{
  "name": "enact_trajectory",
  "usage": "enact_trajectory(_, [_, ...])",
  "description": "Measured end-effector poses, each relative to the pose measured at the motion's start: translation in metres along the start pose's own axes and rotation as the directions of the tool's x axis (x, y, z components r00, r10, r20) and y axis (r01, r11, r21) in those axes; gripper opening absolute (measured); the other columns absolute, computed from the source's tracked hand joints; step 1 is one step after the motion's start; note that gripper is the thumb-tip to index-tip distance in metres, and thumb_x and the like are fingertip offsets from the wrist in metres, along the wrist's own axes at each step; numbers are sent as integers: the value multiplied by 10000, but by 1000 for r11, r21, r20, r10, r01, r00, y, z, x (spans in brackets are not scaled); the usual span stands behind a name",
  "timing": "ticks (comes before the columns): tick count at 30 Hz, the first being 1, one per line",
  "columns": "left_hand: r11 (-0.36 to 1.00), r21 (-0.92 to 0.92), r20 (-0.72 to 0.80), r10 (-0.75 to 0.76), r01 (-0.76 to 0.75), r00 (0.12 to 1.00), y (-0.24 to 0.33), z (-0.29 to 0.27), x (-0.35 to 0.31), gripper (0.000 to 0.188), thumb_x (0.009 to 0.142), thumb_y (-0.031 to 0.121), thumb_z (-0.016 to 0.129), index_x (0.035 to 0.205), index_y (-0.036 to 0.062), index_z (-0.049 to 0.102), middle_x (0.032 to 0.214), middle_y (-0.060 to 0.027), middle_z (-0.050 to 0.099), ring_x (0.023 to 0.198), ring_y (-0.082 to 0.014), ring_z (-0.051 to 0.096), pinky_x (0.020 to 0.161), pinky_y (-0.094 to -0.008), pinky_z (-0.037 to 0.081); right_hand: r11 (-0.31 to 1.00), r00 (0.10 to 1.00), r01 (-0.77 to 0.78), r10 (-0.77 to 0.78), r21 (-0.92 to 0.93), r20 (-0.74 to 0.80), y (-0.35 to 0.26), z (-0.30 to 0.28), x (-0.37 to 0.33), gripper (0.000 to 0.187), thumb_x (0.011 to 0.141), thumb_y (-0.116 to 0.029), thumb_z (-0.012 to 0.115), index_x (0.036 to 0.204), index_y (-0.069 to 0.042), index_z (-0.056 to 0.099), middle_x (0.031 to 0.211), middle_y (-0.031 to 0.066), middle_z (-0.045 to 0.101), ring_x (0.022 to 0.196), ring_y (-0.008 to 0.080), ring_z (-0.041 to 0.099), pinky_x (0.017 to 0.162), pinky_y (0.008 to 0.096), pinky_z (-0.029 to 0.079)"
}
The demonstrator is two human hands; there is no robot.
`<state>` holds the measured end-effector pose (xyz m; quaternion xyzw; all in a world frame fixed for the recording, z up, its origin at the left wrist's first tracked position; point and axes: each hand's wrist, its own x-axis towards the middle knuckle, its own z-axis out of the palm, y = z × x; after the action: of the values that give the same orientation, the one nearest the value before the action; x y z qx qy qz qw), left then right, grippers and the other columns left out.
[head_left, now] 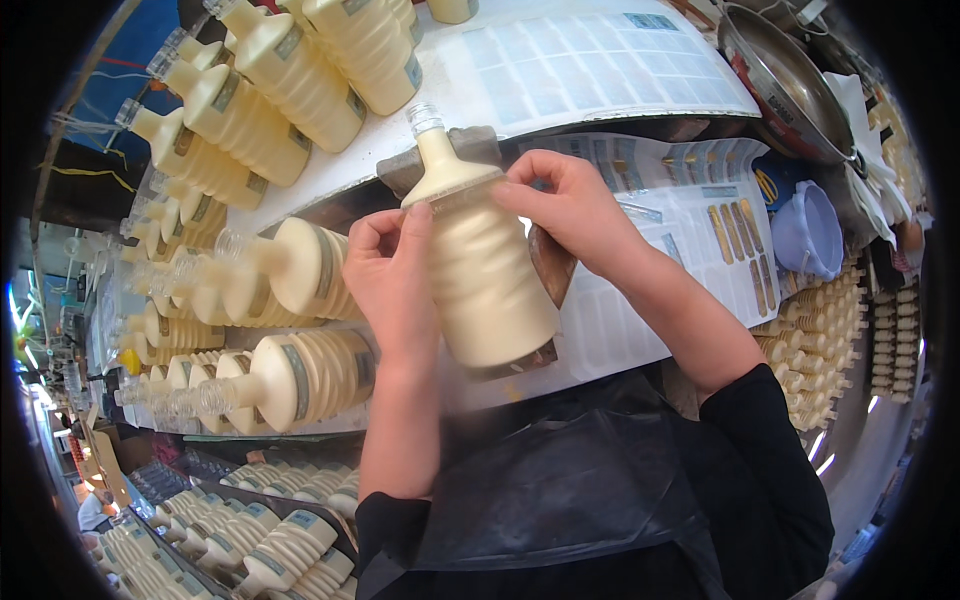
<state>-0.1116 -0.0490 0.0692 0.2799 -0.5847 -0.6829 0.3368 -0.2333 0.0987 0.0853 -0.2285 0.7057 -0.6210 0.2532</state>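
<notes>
A cream-coloured bottle (490, 290) with wavy ribbed sides and a clear threaded neck lies tilted in front of me, neck pointing away. It rests on a brown support (552, 265) with a grey cloth-like pad (400, 172) behind its shoulder. Around the shoulder runs a narrow greyish-gold strip (460, 192). My left hand (390, 265) has its thumb on the strip's left part, the other fingers curled. At the strip's right end, my right hand (575, 205) pinches with thumb and forefinger against the bottle.
Similar banded bottles (305, 370) crowd the table's left side, and more stand at the far left (290, 80). Sheets of pale blue labels (600, 75) and gold strips (735, 240) lie right. Beyond are a blue bucket (808, 230), yellow-handled scissors (767, 186) and a large metal pan (790, 75).
</notes>
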Motion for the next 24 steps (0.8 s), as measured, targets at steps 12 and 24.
enact_trajectory(12, [1000, -6, 1, -11, 11, 1000, 8, 10, 4, 304, 1034, 211, 599, 1249, -2, 577, 1089, -45, 589, 990, -116, 544, 907, -272, 460, 996, 998, -64, 64, 58, 0, 10, 4, 6, 140, 942, -141, 678, 866, -43, 612, 815, -51, 611, 739, 4, 544, 656, 189, 448])
enact_trajectory(24, [970, 235, 182, -101, 57, 978, 3, 17, 8, 435, 992, 226, 632, 1333, 20, 459, 1189, -125, 585, 1044, -160, 562, 935, -313, 476, 965, 993, -97, 76, 245, 92, 26, -11, 20, 238, 975, -197, 667, 1139, -40, 598, 941, -18, 607, 803, 37, 557, 685, 193, 454])
